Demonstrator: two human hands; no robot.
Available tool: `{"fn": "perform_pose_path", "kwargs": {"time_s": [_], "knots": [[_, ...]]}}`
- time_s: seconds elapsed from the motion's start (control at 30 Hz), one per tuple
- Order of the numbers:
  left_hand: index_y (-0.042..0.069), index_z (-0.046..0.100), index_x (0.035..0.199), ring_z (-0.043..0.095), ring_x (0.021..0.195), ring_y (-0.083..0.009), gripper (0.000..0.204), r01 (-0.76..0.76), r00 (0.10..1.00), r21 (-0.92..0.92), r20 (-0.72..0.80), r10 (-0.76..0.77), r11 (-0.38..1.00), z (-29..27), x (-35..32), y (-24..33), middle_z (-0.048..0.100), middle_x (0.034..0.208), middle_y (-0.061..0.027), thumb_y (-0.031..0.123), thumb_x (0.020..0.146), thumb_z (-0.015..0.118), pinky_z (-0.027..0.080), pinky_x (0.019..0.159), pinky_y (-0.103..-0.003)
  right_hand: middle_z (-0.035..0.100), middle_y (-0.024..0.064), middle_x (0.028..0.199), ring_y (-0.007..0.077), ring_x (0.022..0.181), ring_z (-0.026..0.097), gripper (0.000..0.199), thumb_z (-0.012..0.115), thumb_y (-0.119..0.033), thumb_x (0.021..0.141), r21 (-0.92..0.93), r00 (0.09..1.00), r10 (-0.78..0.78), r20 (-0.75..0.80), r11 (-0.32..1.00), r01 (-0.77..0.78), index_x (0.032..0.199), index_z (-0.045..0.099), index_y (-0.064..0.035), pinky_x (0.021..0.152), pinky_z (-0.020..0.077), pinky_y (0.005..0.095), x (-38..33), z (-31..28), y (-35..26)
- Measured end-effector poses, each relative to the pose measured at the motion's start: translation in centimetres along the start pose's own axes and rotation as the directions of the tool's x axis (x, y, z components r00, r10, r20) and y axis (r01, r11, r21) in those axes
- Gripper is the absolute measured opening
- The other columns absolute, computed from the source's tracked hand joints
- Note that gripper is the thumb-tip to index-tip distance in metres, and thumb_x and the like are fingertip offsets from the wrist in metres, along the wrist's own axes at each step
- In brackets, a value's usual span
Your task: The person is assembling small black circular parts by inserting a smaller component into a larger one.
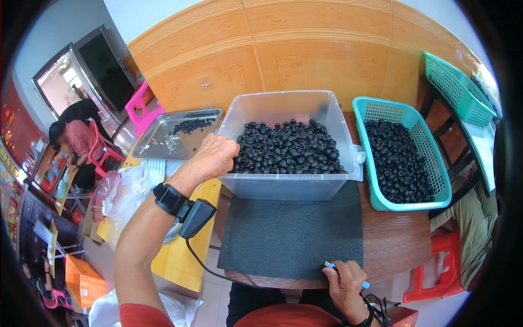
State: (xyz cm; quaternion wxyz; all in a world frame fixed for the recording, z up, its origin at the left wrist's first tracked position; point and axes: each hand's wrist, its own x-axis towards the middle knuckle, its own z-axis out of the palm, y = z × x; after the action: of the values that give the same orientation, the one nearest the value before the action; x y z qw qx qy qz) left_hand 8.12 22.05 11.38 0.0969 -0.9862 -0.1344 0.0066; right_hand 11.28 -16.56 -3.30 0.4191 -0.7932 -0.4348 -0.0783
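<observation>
My left hand point(218, 155) is at the left wall of a clear plastic bin point(283, 188), beside the small round black parts point(286, 147) heaped inside. Its fingers are curled closed, and whatever they may hold is hidden. Near the table's front edge, my right hand point(347, 288) is closed around a slim blue tool point(366, 285) with a pale tip sticking out past the thumb. Under that hand and in front of the bin lies a black mat point(289, 234).
A teal basket point(406, 206) of similar black parts stands right of the bin. On the left, a metal tray point(147, 150) holds small black and silvery pieces. A cable point(210, 268) runs from my left wrist device. Someone in pink point(84, 139) sits far left; a red stool point(444, 267) is at right.
</observation>
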Motion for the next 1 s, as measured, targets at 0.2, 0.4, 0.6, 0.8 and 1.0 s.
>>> {"fn": "perform_pose_path", "kwargs": {"time_s": [0.2,0.4,0.6,0.8,1.0], "knots": [[0.004,0.067,0.088,0.059,0.068,-0.0322,0.023,-0.19,0.919,-0.097,-0.367,0.142,0.977,0.8,-1.5,-0.3,0.063,0.074,-0.0138,0.004,0.065,0.069,0.047,0.066,-0.038,0.054,0.011,0.065,0.027,0.057,0.051,0.018,0.073,-0.013,0.079,0.013,1.0,-0.007,0.011,1.0,0.007,0.082,0.062,0.0003,0.049,0.0384,0.0393,0.4,-0.1,-0.5],[0.002,0.067,0.097,0.049,0.067,-0.0066,0.021,-0.058,0.995,-0.983,-0.072,-0.074,0.172,-2.8,-5.3,5.7,0.057,0.079,0.0005,0.012,0.079,0.073,0.041,0.061,-0.02,0.054,0.011,0.064,0.0269,0.057,0.051,0.017,0.073,-0.012,0.078,-0.008,1.0,-0.026,-0.012,1.0,0.026,0.081,0.061,-0.0001,0.049,0.0381,0.0387,-0.1,-0.4,-0.2],[0.0,0.065,0.108,0.057,0.082,-0.0087,0.027,-0.025,0.999,-0.95,-0.031,0.013,-0.31,-0.5,-8.4,12.2,0.065,0.098,-0.0052,0.012,0.085,0.07,0.048,0.074,-0.021,0.054,0.0118,0.065,0.0287,0.057,0.052,0.017,0.073,-0.01,0.077,0.087,1.0,-0.003,-0.031,0.996,0.006,0.083,0.061,0.0002,0.05,0.0395,0.0394,0.3,-0.5,-0.4],[-0.004,0.064,0.099,0.057,0.071,-0.0122,0.032,0.009,0.999,-0.724,-0.027,0.041,-0.689,3.5,-9.4,16.9,0.064,0.087,-0.0092,0.024,0.086,0.069,0.049,0.066,-0.025,0.055,0.0117,0.067,0.0277,0.057,0.052,0.018,0.073,-0.008,0.077,0.135,0.998,-0.01,-0.066,0.991,0.019,0.086,0.061,0.0006,0.051,0.0399,0.0372,1.6,-1.4,-1.6],[-0.003,0.063,0.099,0.051,0.063,-0.0104,0.033,0.064,0.998,-0.649,0.051,0.04,-0.758,5.1,-10.3,19.9,0.06,0.079,-0.0057,0.027,0.086,0.069,0.044,0.059,-0.024,0.057,0.0121,0.071,0.027,0.059,0.054,0.023,0.074,-0.009,0.077,0.204,0.995,-0.026,-0.1,0.978,0.046,0.092,0.061,0.0029,0.053,0.0422,0.0356,3.3,-1.9,-3.0]]}}
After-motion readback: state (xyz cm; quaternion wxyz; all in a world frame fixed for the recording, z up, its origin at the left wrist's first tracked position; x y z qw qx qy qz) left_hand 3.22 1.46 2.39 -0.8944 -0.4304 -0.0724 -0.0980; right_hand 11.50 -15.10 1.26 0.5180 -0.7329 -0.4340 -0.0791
